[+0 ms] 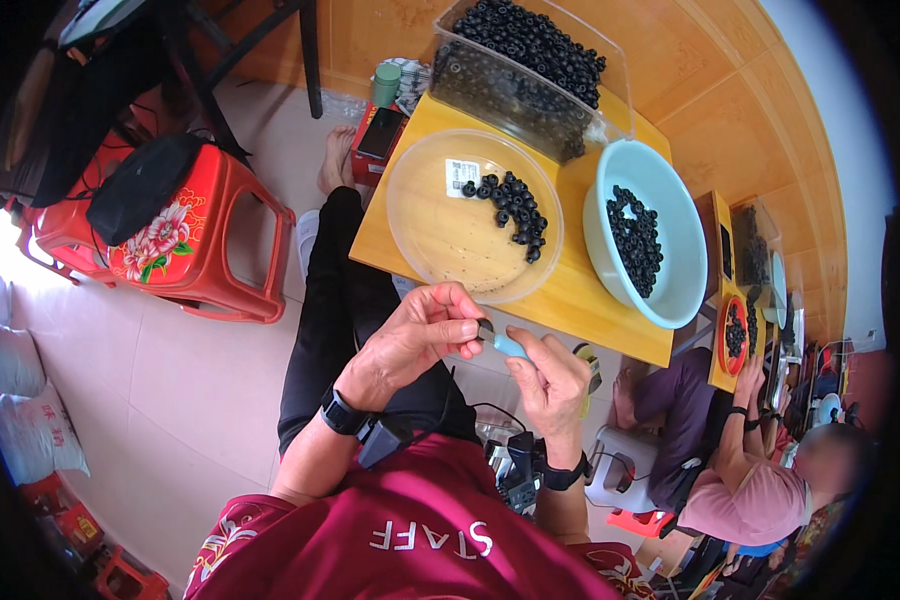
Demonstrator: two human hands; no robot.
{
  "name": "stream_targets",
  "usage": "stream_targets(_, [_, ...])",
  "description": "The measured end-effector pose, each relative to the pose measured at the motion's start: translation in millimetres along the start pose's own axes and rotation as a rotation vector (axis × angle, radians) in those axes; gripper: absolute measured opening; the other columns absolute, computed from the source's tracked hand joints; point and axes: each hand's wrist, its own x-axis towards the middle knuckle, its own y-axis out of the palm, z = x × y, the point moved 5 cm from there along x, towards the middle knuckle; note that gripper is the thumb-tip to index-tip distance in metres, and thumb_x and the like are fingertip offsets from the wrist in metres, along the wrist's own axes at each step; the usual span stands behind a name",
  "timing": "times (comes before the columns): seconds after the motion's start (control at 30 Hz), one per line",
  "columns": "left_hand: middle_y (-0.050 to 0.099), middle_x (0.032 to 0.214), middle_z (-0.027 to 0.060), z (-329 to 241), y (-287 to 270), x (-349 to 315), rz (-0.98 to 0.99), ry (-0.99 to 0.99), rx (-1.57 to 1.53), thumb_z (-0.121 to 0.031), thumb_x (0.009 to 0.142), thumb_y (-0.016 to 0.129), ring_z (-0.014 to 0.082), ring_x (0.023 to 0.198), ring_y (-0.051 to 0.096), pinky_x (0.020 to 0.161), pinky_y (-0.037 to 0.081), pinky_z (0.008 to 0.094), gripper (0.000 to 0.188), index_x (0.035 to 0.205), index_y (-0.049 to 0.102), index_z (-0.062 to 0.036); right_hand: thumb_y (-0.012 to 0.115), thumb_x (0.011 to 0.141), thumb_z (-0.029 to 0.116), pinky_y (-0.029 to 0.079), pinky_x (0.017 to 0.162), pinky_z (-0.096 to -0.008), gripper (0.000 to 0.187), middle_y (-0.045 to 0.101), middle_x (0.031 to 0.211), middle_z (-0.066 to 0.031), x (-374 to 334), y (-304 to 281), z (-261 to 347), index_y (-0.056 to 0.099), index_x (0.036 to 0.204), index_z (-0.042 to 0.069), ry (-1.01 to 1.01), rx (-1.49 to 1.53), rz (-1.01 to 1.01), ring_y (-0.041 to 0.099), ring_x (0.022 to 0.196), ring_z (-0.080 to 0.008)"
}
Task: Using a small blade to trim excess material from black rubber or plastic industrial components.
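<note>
Both hands working a small black ring on a light-blue tool, held above the lap.

The left hand (pixel 425 330) pinches the small black ring (pixel 486 330) at the tip of the light-blue tool (pixel 510 346), which the right hand (pixel 550 385) grips. Beyond them, a wooden table (pixel 590 300) carries a clear round dish (pixel 450 235) with black rings, a pale-blue bowl (pixel 670 215), then a clear bin (pixel 530 70) full of rings.

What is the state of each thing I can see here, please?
left hand: pinching a small dark ring
right hand: gripping a light blue tool
clear round dish: few black rings, mostly bare
pale blue basin: partly filled with black rings
clear bin: heaped with black rings
red stool: upright, black bag on top
</note>
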Motion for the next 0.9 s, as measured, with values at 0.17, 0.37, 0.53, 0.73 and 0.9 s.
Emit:
stream_targets(0.17, [0.062,0.085,0.0077,0.2,6.9,-2.9,0.084,-0.030,-0.057,-0.002,0.081,0.064,0.0129,0.069,0.063,0.064,0.052,0.0229,0.009,0.088,0.058,-0.0032,0.066,0.077,0.008,0.038,0.045,-0.0319,0.019,0.050,0.060,-0.0094,-1.4,-1.1,-24.0,0.065,0.095,0.002,0.033,-0.123,-0.050,0.050,0.048,-0.0222])
stream_targets(0.37, [0.062,0.088,0.0088,-3.4,15.6,-9.7,0.077,-0.038,-0.061,-0.002,0.081,0.063,0.0131,0.070,0.063,0.064,0.052,0.0226,0.011,0.089,0.057,-0.0038,0.064,0.079,0.005,0.036,0.048,-0.0285,0.020,0.052,0.061,-0.0102,-10.4,-24.1,-38.3,0.065,0.098,0.001,0.164,-0.149,-0.223,0.047,0.050,-0.0167])
stream_targets(0.53, [0.062,0.087,0.0085,-0.2,13.0,-5.7,0.041,-0.039,-0.066,-0.002,0.082,0.063,0.0137,0.071,0.063,0.064,0.052,0.0227,0.011,0.091,0.057,-0.0035,0.064,0.079,0.006,0.034,0.045,-0.0268,0.019,0.055,0.064,-0.0071,-10.3,-10.7,-31.5,0.064,0.097,0.000,0.258,0.063,-0.157,0.045,0.050,-0.0120])
stream_targets(0.73, [0.063,0.086,0.0066,0.3,5.0,-6.0,-0.037,-0.011,-0.038,-0.002,0.082,0.063,0.0134,0.071,0.063,0.065,0.053,0.0238,0.010,0.090,0.057,-0.0032,0.068,0.075,0.008,0.039,0.045,-0.0266,0.020,0.057,0.065,-0.0081,-4.5,-7.7,-2.5,0.066,0.094,0.002,0.133,0.023,0.038,0.052,0.050,-0.0137])
stream_targets(0.9, [0.063,0.087,0.0066,-1.0,5.5,-6.8,-0.061,0.000,0.011,-0.002,0.081,0.064,0.0137,0.072,0.063,0.066,0.053,0.0246,0.011,0.090,0.057,-0.0031,0.069,0.073,0.008,0.040,0.045,-0.0280,0.022,0.057,0.065,-0.0081,-3.3,-7.2,7.8,0.065,0.094,0.003,0.048,0.028,0.029,0.053,0.049,-0.0171])
